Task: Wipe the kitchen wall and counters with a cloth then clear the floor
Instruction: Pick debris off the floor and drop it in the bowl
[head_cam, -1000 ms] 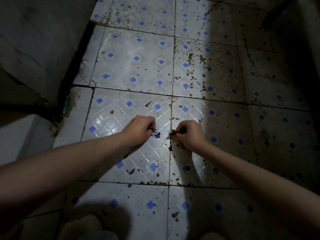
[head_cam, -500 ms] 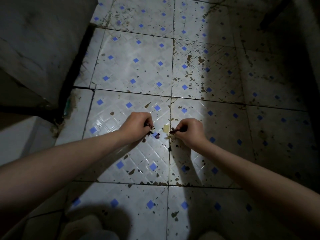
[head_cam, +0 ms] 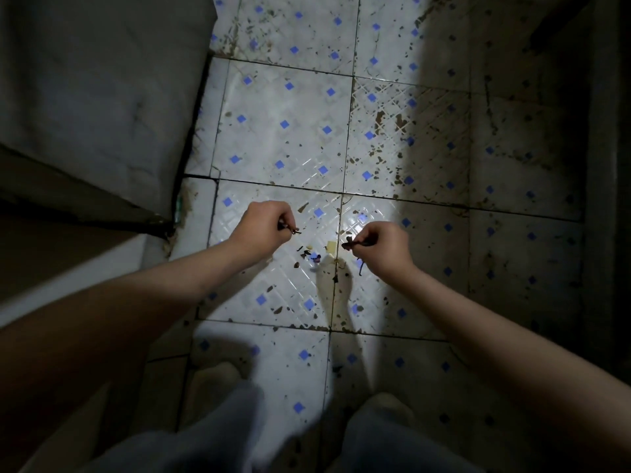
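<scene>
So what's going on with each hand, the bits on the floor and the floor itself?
Left hand: fingers curled, pinching small dark scraps.
Right hand: fingers curled, pinching a dark scrap.
Loose scraps: lying scattered on the tile between the hands, not picked up.
Pale scrap: lying flat by the grout line.
Floor tiles: dirty, speckled with brown spots, partly in shadow.

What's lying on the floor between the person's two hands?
In the head view, between the left hand and right hand, small scraps lie on the tiled floor: dark bits and a pale piece.
</scene>
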Tool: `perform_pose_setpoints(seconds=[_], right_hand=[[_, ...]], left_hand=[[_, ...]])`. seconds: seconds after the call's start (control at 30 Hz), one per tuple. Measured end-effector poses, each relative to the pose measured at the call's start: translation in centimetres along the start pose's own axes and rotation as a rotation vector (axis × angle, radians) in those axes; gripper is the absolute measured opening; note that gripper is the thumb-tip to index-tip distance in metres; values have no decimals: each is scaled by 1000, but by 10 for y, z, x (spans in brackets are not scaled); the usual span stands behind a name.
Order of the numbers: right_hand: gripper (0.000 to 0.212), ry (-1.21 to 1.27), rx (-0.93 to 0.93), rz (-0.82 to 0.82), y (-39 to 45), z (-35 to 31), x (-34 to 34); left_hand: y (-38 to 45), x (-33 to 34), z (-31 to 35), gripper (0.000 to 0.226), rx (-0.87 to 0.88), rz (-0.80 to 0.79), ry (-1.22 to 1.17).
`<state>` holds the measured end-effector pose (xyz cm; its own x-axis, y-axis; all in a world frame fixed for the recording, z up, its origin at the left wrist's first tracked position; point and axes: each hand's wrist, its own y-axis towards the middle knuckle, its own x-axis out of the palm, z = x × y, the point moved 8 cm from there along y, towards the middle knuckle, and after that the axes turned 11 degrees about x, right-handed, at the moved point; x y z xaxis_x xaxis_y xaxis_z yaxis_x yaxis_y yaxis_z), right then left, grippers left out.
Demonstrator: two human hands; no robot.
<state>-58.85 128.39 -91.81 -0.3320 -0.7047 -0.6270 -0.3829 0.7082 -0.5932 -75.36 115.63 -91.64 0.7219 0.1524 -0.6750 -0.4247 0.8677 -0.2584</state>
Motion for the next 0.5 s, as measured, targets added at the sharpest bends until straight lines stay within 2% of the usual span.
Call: perform_pose_setpoints(seconds=[0.2, 0.43, 0.5], right_hand=[[17, 12, 37, 33, -54, -48, -71], [21, 137, 136, 97, -130, -96, -164], [15, 147, 149, 100, -155, -110, -187]], left_hand=[[-11, -63, 69, 14, -53, 8, -49], [-45, -142, 155, 13, -74, 19, -52], [-58, -164, 182, 14, -77, 19, -67]])
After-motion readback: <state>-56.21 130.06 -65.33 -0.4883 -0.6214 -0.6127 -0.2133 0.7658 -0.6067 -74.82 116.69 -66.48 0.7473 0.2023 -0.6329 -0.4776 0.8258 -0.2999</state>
